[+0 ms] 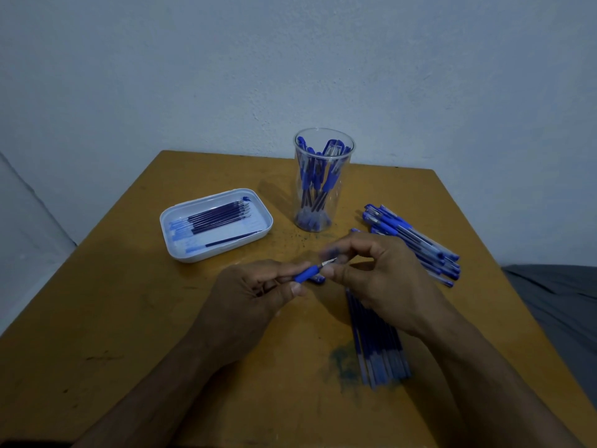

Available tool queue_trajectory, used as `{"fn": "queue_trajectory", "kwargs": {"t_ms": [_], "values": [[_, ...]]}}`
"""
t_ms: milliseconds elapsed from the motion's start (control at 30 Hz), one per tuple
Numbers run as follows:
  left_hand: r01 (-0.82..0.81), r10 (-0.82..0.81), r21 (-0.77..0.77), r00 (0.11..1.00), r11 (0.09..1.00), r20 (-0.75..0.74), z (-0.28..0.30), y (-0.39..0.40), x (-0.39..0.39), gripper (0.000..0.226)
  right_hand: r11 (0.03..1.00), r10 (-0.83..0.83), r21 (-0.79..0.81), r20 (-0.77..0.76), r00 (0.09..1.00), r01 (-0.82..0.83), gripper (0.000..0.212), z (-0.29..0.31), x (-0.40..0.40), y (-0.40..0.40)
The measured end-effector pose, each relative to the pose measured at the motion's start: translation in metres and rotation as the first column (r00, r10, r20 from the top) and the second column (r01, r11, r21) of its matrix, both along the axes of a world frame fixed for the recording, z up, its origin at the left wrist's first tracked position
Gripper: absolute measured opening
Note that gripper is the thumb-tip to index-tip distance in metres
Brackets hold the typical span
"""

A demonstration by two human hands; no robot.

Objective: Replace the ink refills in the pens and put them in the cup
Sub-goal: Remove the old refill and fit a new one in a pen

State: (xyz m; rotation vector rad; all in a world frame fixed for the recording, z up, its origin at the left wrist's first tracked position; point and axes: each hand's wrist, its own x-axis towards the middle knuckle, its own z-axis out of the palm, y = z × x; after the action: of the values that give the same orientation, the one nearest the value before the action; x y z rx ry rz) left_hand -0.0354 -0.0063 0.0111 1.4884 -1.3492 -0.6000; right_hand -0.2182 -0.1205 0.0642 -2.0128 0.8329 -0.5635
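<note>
My left hand (255, 292) grips a blue pen (307, 273) by its rubber grip, metal tip pointing right. My right hand (381, 273) is at the tip, its fingers curled around something blue and blurred that I cannot make out. A clear plastic cup (323, 182) stands upright at the back middle of the table with several blue pens in it. Several capped pens (416, 244) lie in a pile to the right. A row of loose ink refills (374, 344) lies under my right wrist. A white tray (181, 253) at the left holds several more refills (219, 218).
The ochre wooden table (129, 318) has ink stains near its middle and front. A pale wall rises behind it. Grey fabric (555, 295) lies past the table's right edge.
</note>
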Motion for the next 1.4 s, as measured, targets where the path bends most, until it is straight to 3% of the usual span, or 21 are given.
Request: {"fn": "queue_trajectory", "kwargs": {"t_ms": [67,300,467,700,800,900,1000,1100,1233,1300,1400], "values": [[0.004,-0.004,-0.008,1.0,1.0,0.016,0.0,0.0,0.0,0.035,1.0,-0.019,-0.01,-0.012,1.0,0.019,0.002,-0.002,0.001,0.0],[-0.033,0.045,-0.096,0.99,0.995,0.133,-0.001,0.002,-0.005,0.037,0.993,-0.09,0.077,0.01,0.996,0.089,0.023,-0.005,0.004,0.002],[-0.038,0.048,-0.099,0.994,0.994,0.1,-0.001,0.0,-0.003,0.036,0.989,-0.093,0.117,0.032,0.995,0.089,0.012,-0.002,0.004,0.005],[-0.061,0.067,-0.08,0.995,0.995,0.073,-0.002,0.0,-0.002,0.036,0.968,-0.149,0.216,0.1,0.984,0.125,0.018,-0.009,0.009,0.008],[-0.135,0.132,-0.057,0.99,0.989,-0.051,-0.001,-0.001,0.0,0.035,0.987,-0.152,-0.042,0.001,0.988,0.152,0.032,-0.011,0.013,0.008],[-0.206,0.185,-0.075,0.957,0.976,-0.224,0.003,-0.002,0.003,0.032,0.914,-0.199,-0.398,-0.288,0.937,0.072,0.041,-0.013,0.023,0.012],[-0.234,0.204,-0.08,0.938,0.969,-0.281,0.004,-0.003,0.002,0.032,0.885,-0.213,-0.463,-0.507,0.836,-0.055,0.033,-0.019,0.033,0.018],[-0.245,0.214,-0.076,0.933,0.967,-0.289,0.002,-0.002,0.003,0.031,0.865,-0.229,-0.494,-0.545,0.807,-0.088,0.03,-0.023,0.039,0.021],[-0.247,0.211,-0.083,0.928,0.965,-0.308,0.003,0.0,0.005,0.032,0.878,-0.218,-0.478,-0.43,0.876,-0.015,0.011,-0.022,0.039,0.02],[-0.23,0.194,-0.08,0.928,0.97,-0.318,0.004,0.001,0.004,0.033,0.913,-0.21,-0.395,-0.227,0.951,0.107,0.008,-0.021,0.034,0.016],[-0.205,0.172,-0.06,0.922,0.977,-0.346,0.007,0.001,0.002,0.03,0.958,-0.239,-0.147,0.072,0.968,0.247,0.007,-0.018,0.028,0.009]]}}
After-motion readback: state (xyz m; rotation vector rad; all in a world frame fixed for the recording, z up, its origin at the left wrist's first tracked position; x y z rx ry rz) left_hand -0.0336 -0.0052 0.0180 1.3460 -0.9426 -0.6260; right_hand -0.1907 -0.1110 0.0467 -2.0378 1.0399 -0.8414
